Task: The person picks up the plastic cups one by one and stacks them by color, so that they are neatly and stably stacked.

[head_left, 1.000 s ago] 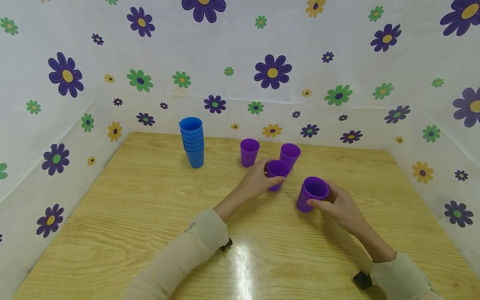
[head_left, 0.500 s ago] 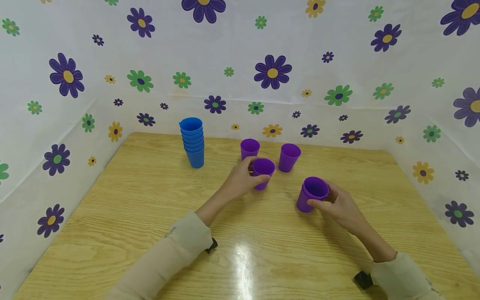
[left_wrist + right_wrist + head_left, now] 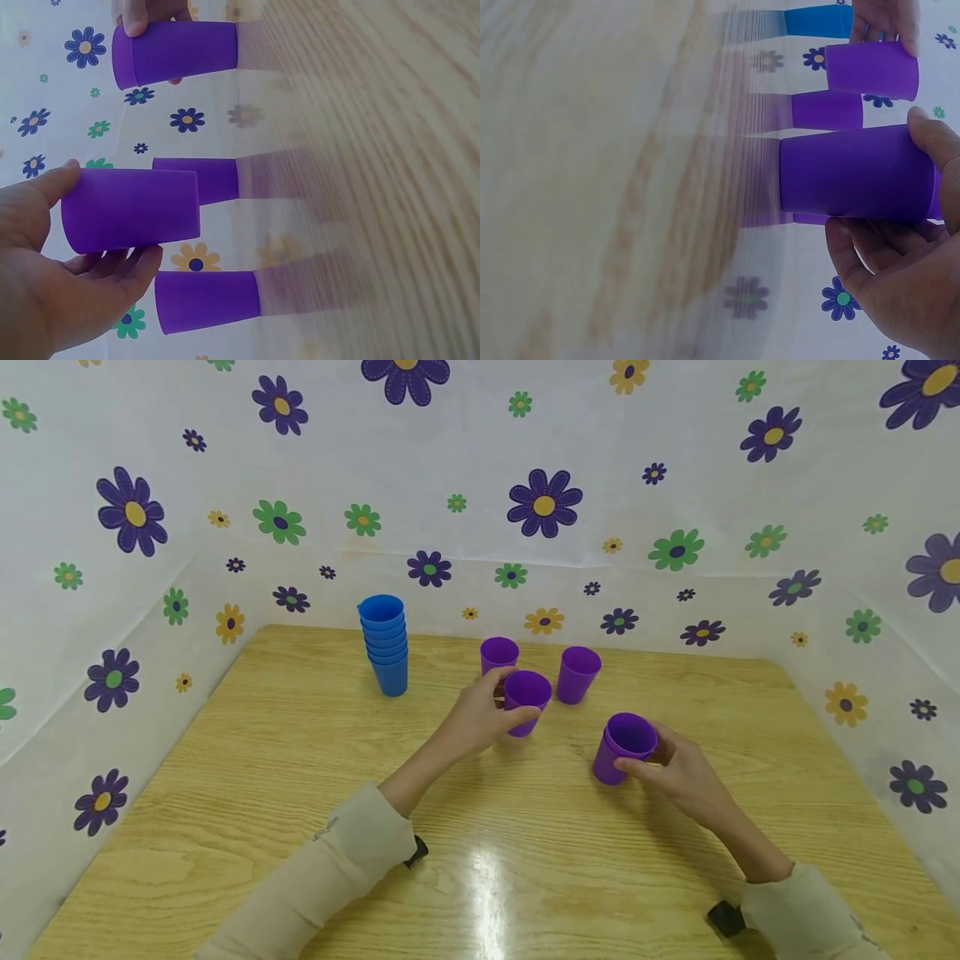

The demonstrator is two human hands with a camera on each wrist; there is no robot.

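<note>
My left hand (image 3: 480,714) grips a purple cup (image 3: 522,706) between thumb and fingers. In the left wrist view this cup (image 3: 131,210) is upright and raised off the table. Just behind it, partly hidden by my fingers, stands another purple cup (image 3: 498,653). To its right a further purple cup (image 3: 577,677) stands alone. My right hand (image 3: 686,777) holds a purple stack (image 3: 618,760), where a second rim shows just below the top one. In the right wrist view the base of the held stack (image 3: 851,172) rests on the table.
A tall stack of several blue cups (image 3: 386,652) stands at the back left of the wooden table (image 3: 300,793). White flowered sheeting (image 3: 480,452) rises behind the table and along both sides.
My left hand has carried its purple cup leftward, away from the right rear cup, then raised it slightly in front of the left rear one. My right hand has stayed still.
</note>
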